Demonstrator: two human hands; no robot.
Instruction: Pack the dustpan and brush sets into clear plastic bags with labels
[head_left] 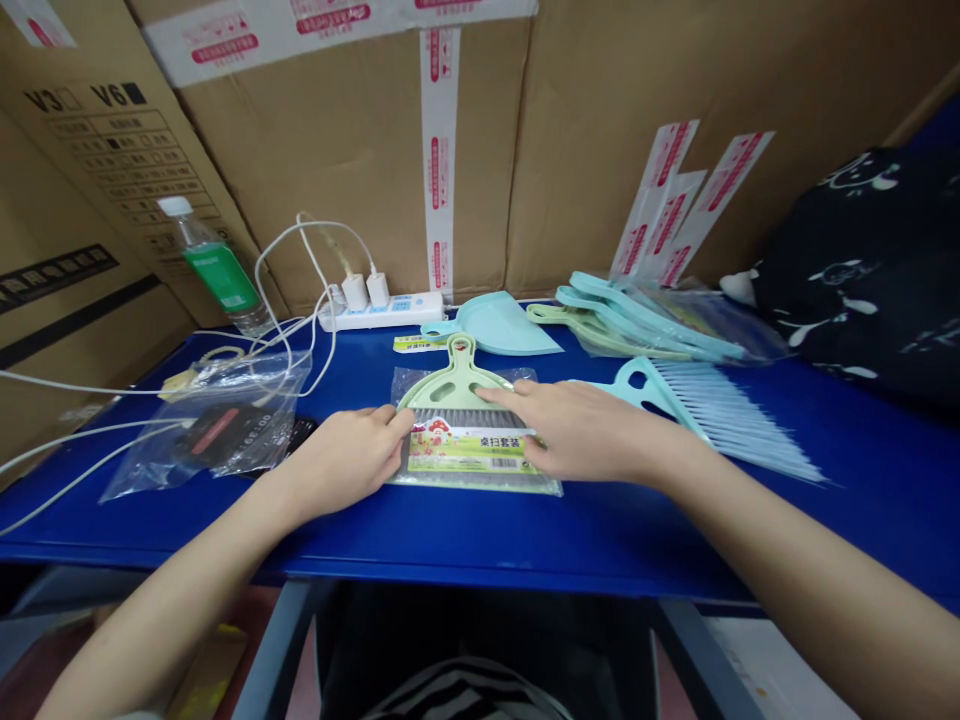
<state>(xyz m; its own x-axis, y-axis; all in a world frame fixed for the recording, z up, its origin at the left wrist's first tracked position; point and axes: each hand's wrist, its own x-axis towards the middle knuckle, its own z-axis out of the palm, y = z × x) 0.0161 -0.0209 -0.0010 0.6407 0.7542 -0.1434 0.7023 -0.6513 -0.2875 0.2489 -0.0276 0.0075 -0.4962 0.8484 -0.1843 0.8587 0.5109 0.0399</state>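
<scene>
A pale green mini broom-and-dustpan set (465, 385) lies on the table in front of me, sealed in a clear bag with a printed label card. Its handle points away from me. At the bag's left edge, my left hand (352, 455) is closed, fingers curled against thumb on it. My right hand (581, 425) rests on the right side, index finger stretched across the green plastic and thumb lower down beside the label. Just right of that hand lies a light blue hand brush (697, 400), bristles to the right. Behind the set sits a light blue dustpan (499, 325).
More bagged blue and green sets (637, 320) lie back right, near a black patterned bag (862, 260). A power strip (390, 312) with chargers, white cables, a bottle (221, 275) and a plastic bag (217, 425) over a dark device occupy the left. Cardboard (337, 150) walls the back.
</scene>
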